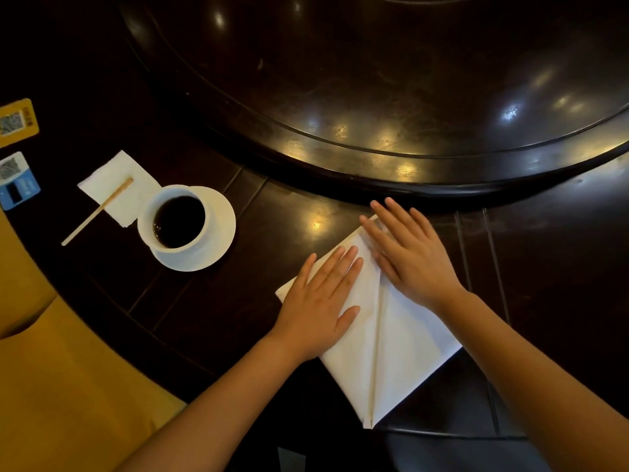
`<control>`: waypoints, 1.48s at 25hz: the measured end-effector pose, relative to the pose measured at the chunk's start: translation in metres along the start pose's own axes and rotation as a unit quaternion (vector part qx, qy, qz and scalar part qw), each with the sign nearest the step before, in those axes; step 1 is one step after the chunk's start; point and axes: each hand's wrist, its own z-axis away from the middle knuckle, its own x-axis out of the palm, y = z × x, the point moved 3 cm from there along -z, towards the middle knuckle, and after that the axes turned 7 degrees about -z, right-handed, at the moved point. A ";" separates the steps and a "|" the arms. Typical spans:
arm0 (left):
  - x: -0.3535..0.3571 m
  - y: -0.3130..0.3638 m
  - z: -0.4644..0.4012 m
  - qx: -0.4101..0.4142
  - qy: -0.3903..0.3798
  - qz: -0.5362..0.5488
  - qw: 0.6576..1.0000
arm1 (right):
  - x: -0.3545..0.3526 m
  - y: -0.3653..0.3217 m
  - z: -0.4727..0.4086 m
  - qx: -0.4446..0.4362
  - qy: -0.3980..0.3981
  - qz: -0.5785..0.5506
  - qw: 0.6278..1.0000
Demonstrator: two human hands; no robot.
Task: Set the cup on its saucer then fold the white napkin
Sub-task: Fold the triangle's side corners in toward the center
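A white cup (pixel 175 221) of dark coffee stands on its white saucer (pixel 218 233) at the left of the dark table. The white napkin (pixel 394 356) lies near the front edge, folded into a kite shape with a crease down its middle. My left hand (pixel 321 303) lies flat on the napkin's left flap, fingers straight. My right hand (pixel 406 253) presses flat on the upper right flap, its fingertips reaching the napkin's far tip.
A paper napkin (pixel 114 187) with a wooden stirrer (pixel 97 211) lies left of the cup. Two QR-code cards (pixel 17 180) sit at the far left edge. A large raised turntable (pixel 391 97) fills the table's middle. A yellow seat (pixel 68 386) is at lower left.
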 end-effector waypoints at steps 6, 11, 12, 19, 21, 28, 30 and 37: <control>0.006 -0.034 0.011 0.085 -0.023 -0.042 0.995 | 0.019 0.015 0.001 -0.004 -0.110 0.035 0.993; 0.008 -0.001 0.012 0.301 -0.033 -0.036 0.952 | 0.020 0.015 0.001 -0.012 -0.100 0.040 0.994; 0.009 0.009 0.010 0.330 -0.042 -0.034 0.942 | 0.021 0.015 0.002 -0.012 -0.101 0.040 0.994; 0.015 0.039 0.043 0.418 -0.045 -0.076 0.904 | 0.022 0.015 0.002 -0.013 -0.087 0.047 0.995; 0.021 0.052 0.068 0.440 -0.042 -0.089 0.892 | 0.022 0.015 0.001 -0.011 -0.086 0.041 0.995; 0.017 0.049 0.069 0.221 0.041 0.007 0.974 | 0.023 0.016 0.002 -0.012 -0.080 0.046 0.996; 0.006 0.020 0.033 -0.010 0.034 0.016 0.999 | 0.023 0.016 0.002 -0.011 -0.081 0.045 0.996; 0.022 -0.007 0.034 -0.184 -0.026 -0.012 0.982 | 0.024 0.014 0.003 -0.005 -0.086 0.058 0.995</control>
